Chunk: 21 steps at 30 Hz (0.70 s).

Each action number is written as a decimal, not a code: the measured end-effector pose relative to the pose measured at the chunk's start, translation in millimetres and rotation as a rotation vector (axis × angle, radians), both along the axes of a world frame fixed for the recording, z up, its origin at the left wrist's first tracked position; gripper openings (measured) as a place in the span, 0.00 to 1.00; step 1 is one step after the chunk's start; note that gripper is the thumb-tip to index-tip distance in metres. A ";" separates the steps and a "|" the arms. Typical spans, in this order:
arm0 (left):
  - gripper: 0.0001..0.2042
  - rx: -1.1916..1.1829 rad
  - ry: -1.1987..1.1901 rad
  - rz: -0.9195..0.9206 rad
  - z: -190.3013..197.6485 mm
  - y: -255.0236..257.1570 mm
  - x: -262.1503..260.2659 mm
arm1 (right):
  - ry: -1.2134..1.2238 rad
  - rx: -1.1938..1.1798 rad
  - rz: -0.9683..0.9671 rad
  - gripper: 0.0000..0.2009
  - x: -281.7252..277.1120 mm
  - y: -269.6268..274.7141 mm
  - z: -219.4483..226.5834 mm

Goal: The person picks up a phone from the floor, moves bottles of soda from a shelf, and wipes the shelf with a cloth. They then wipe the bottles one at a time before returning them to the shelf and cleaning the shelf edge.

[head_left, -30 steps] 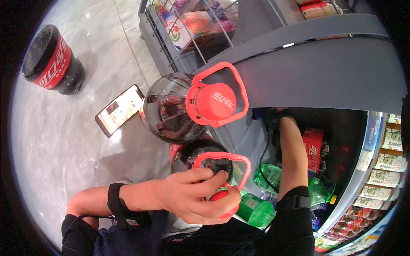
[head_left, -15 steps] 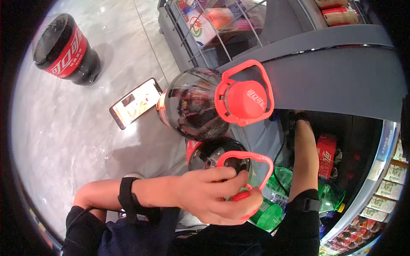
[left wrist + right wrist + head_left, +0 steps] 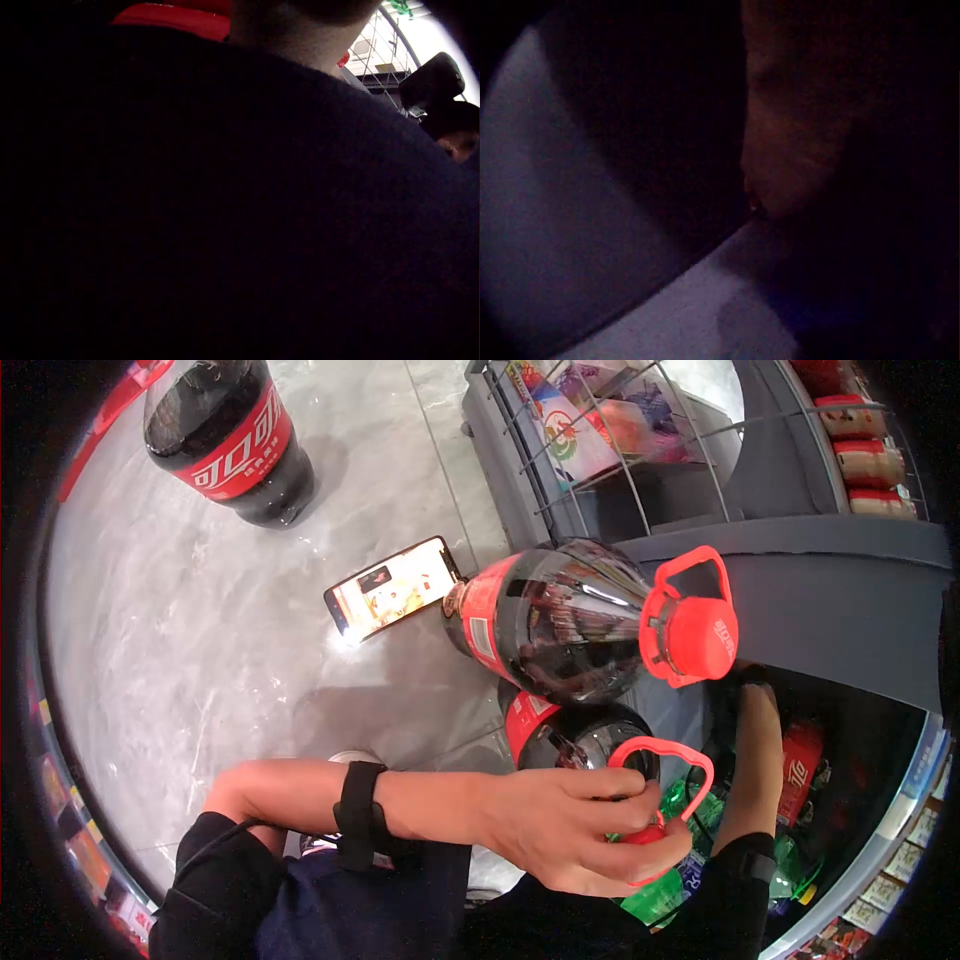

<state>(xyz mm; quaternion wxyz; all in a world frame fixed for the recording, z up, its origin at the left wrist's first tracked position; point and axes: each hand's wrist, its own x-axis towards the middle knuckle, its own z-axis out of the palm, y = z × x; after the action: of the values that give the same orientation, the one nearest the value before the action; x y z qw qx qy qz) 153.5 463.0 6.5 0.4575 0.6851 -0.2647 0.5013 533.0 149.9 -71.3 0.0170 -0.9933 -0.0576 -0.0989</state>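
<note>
- Three big cola bottles in the head view, going left to right: a far cola bottle [image 3: 232, 435] stands alone on the grey floor [image 3: 200, 640] at the upper left, well apart from everything else.
- Next comes a phone [image 3: 393, 589] lying face up on the floor with its screen lit, just beside the base of the upper cola bottle [image 3: 560, 625].
- That upper cola bottle leans toward the camera, red cap and carry loop pointing right, with nobody's hand on it as far as I can see.
- Right below it sits the lower cola bottle [image 3: 575, 735], and this is the one being worked. The left hand [image 3: 575, 825] has its grip curled round the red handle [image 3: 665, 785] at the neck, fingers over the top and thumb under.
- Looks to me like the lifting step: the hold is on, the bottle looks not yet raised. Next move probably calls for a steady straight pull, since a full bottle this size will swing from that loop.
- Far right, the right hand [image 3: 752, 690] reaches deep into the dark cooler [image 3: 850, 590] among green bottles [image 3: 690, 805] and a red pack [image 3: 797, 765]. Its grip is hidden, and the right wrist view is too murky, so I can't tell if it holds anything.
</note>
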 end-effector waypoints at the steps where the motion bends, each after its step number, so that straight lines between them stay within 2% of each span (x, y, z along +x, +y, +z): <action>1: 0.09 -0.018 0.013 -0.020 0.3 0.3 -1.6 | 0.000 0.002 0.002 0.12 -2.4 0.0 -0.1; 3: 0.09 -0.050 0.020 -0.046 1.6 -0.4 -3.8 | -0.005 -0.004 0.010 0.12 -1.5 3.0 -2.2; 9: 0.09 0.102 0.017 -0.072 3.4 12.4 -2.0 | -0.018 0.020 0.048 0.13 -21.9 14.0 -16.9; 12: 0.09 0.038 0.053 -0.124 2.1 13.1 -4.6 | -0.017 0.053 0.076 0.13 -37.5 27.7 -26.6; 13: 0.09 0.063 0.016 -0.050 0.7 12.1 -3.7 | -0.018 0.069 0.087 0.13 -43.3 28.3 -28.9; 21: 0.09 0.079 0.031 -0.071 0.0 18.3 -10.7 | -0.003 0.094 0.102 0.13 -70.8 -4.7 -0.7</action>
<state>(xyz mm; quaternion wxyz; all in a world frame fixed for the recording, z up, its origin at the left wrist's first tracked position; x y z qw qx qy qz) 142.8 481.2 6.5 0.4516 0.7004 -0.3015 0.4632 462.2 145.3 -72.0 0.0684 -0.9870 -0.1038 -0.1021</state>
